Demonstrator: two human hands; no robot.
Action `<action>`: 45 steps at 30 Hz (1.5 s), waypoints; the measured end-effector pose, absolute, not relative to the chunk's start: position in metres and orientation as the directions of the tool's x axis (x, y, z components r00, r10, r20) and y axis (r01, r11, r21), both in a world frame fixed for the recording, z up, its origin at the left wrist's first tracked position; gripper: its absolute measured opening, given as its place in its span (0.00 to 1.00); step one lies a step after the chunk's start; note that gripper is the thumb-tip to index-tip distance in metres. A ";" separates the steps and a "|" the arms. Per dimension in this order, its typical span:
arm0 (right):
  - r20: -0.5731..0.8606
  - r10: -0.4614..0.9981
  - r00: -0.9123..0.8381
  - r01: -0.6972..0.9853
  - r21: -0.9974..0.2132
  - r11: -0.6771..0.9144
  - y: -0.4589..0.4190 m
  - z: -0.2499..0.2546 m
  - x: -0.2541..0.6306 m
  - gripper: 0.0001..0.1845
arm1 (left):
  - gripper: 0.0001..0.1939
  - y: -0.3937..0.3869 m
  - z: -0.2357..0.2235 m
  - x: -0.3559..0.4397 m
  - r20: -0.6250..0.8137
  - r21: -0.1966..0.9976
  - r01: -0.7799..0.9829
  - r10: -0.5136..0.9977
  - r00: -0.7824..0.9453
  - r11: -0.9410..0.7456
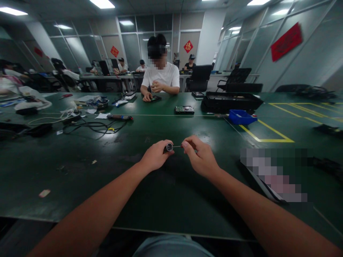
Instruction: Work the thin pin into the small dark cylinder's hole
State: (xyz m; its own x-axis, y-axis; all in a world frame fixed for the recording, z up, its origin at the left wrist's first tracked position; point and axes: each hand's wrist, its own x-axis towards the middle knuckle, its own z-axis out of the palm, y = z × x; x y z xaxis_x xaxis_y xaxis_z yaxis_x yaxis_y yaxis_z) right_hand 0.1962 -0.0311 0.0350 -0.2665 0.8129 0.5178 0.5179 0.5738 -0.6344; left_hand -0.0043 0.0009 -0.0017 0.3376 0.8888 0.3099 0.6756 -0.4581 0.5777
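Between the fingers of my left hand (pixel 156 156) sits a small dark cylinder with a round silver-rimmed end (pixel 169 147), which faces me; its exact kind is unclear. My right hand (pixel 200 156) pinches a thin screwdriver (pixel 177 146) whose slim metal shaft points left. A bit of red shows where the fingers close on its handle. The shaft's tip reaches the side of the cylinder, though I cannot tell whether it touches. Both hands are held over the green table (pixel 150 192), near its middle.
Across the table a person in a white shirt (pixel 160 76) handles a dark object. A hard drive (pixel 184 110), a black tray (pixel 232 102) and a blue bin (pixel 242 117) lie beyond my hands. Cables (pixel 93 126) and an electric screwdriver (pixel 119 117) lie left; a blurred-out flat object (pixel 273 176) lies right.
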 end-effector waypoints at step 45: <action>0.577 0.814 -0.057 0.673 -0.581 0.459 -0.028 0.035 0.197 0.23 | 0.14 -0.002 0.004 -0.003 0.298 0.599 0.653 0.886 0.356 -0.463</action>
State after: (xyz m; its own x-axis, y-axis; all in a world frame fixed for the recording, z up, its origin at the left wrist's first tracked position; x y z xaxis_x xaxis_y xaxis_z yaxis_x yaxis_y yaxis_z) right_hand 0.1971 -0.0283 0.0345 -0.0573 0.8145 0.5773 0.6726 0.4588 -0.5806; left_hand -0.0033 -0.0022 0.0036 0.3557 0.8859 0.2976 0.6530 -0.4634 0.5991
